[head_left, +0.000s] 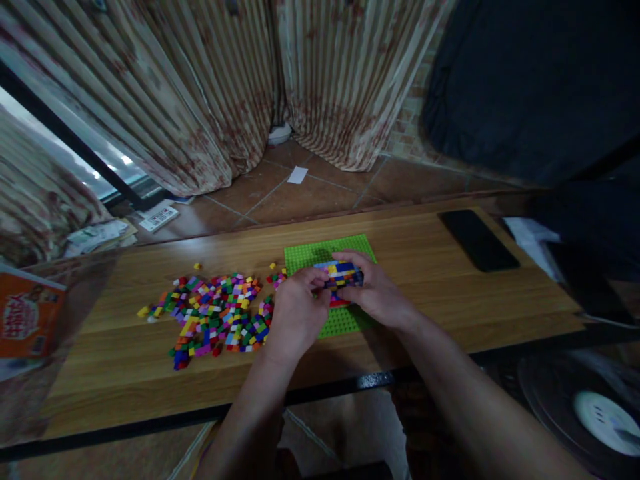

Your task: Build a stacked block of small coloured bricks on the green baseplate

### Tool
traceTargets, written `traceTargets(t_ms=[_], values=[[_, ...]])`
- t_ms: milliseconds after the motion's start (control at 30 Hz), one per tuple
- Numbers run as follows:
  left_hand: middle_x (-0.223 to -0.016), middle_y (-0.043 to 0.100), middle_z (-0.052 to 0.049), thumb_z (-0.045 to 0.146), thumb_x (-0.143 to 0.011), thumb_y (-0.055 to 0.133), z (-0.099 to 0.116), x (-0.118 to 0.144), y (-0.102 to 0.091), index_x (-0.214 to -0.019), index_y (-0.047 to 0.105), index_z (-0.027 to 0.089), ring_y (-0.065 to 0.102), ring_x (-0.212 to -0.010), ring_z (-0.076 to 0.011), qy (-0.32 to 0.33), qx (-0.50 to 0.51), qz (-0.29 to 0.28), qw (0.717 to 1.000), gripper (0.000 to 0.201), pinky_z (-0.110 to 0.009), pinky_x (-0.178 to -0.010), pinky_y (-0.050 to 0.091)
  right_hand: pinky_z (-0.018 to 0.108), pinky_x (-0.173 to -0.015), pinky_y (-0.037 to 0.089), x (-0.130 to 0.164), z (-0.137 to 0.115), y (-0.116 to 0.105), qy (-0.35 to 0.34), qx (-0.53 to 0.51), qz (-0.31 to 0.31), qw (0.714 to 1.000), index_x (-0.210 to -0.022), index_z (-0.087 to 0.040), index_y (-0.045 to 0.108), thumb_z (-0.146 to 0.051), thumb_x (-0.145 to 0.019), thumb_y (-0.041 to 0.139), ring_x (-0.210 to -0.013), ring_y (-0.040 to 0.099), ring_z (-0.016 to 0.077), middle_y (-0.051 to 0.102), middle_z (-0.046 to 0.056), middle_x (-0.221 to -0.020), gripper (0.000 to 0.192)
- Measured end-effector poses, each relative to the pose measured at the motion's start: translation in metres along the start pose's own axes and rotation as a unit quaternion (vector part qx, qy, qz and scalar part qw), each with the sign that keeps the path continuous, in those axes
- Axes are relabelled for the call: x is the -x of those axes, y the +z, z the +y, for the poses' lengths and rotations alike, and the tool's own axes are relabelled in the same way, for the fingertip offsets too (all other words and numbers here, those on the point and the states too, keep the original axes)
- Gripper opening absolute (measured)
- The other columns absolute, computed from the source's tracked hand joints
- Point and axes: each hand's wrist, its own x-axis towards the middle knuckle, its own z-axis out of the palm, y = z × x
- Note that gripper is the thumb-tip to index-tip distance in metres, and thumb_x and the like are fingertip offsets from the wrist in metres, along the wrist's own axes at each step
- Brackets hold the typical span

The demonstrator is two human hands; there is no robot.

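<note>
Brick build: multicoloured block of small toy bricks [344, 269], over the middle of the green board [345, 326]; a red part [339, 303] shows below it, near side. Seated on the board or lifted off it: can't tell, hands cover the underside.
Right hand [376, 291]: curled round the board-right end of the build, thumb on near side, fingers on far side; narrow grip, holding the build.
Left hand [301, 305]: over the board's left part, fingertips bunched close at the build's left end; touching looks likely, loose brick in the pinch or not, can't tell.
Weight: probably light, hollow plastic; one hand should carry it.
Stiffness: each brick hard, no give; joints are the weak spot, likely to pop apart if twisted or pushed from one side.
Surface: smooth plastic, a bit slick, but edges should give fingers a catch.
Where to hold: opposite long sides, low down, thumb against fingers, across several bricks at once; avoid pulling a single top brick.
Board: thin-looking, studded, probably light, could slide on the table [425, 320]; steady it by a bare corner.
Loose bricks [220, 310]: scattered pile left of the board, tiny, should suit a fingertip pinch by the sides.
Phone-like black slab [479, 239]: well right of the board, apart from both hands.
</note>
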Motion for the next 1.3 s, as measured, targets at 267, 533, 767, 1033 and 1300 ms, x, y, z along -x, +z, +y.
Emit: traceTargets(t_ms=[267,533,767,1033,1300], values=[[-0.092,0.073,-0.005,0.005,-0.075,0.061,-0.001,0.003,-0.001,-0.093,0.068,0.017,0.070,-0.082,-0.0161,0.015,-0.009,0.026,1.000,0.022,-0.030,-0.078,0.058,0.048,-0.107,0.039,0.000,0.003,0.001,0.005,0.009,0.002,1.000,-0.119,-0.025,0.061,-0.012,-0.059,0.068,-0.122,0.054,0.0271,0.056,0.008,-0.131,0.061],[-0.104,0.070,-0.007,-0.001,-0.076,0.045,-0.016,-0.005,-0.023,-0.114,0.065,0.018,0.067,-0.086,-0.0170,0.051,-0.102,0.084,0.990,0.048,-0.032,-0.083,0.056,0.052,-0.109,0.037,0.014,0.004,-0.024,-0.026,0.109,-0.065,0.992,-0.148,-0.028,0.033,-0.028,-0.057,0.085,-0.133,0.045,0.0325,0.044,0.013,-0.148,0.105],[-0.110,0.070,-0.009,-0.006,-0.072,0.044,-0.007,-0.005,0.000,-0.120,0.063,0.016,0.067,-0.091,-0.0177,0.023,-0.078,0.006,0.997,0.056,-0.032,-0.087,0.056,0.051,-0.105,0.043,0.012,0.012,-0.020,-0.058,0.216,-0.050,0.973,-0.149,-0.026,0.035,-0.019,-0.059,0.078,-0.123,0.056,0.0327,0.056,0.014,-0.137,0.100],[-0.110,0.067,-0.009,-0.005,-0.077,0.044,-0.007,0.002,0.011,-0.119,0.060,0.017,0.069,-0.091,-0.0156,0.027,-0.030,-0.013,0.999,0.050,-0.029,-0.085,0.056,0.041,-0.078,0.057,-0.004,0.028,-0.051,-0.001,0.214,0.118,0.970,-0.132,-0.019,0.055,-0.013,-0.069,0.057,-0.080,0.071,0.0229,0.073,0.011,-0.107,0.063],[-0.106,0.064,-0.009,-0.006,-0.074,0.045,-0.003,0.008,0.018,-0.115,0.060,0.016,0.068,-0.087,-0.0163,0.012,-0.006,-0.019,1.000,0.049,-0.029,-0.083,0.056,0.045,-0.086,0.055,-0.007,0.032,-0.040,-0.002,0.246,0.114,0.963,-0.123,-0.020,0.064,-0.007,-0.069,0.045,-0.091,0.072,0.0270,0.075,0.010,-0.104,0.059]])
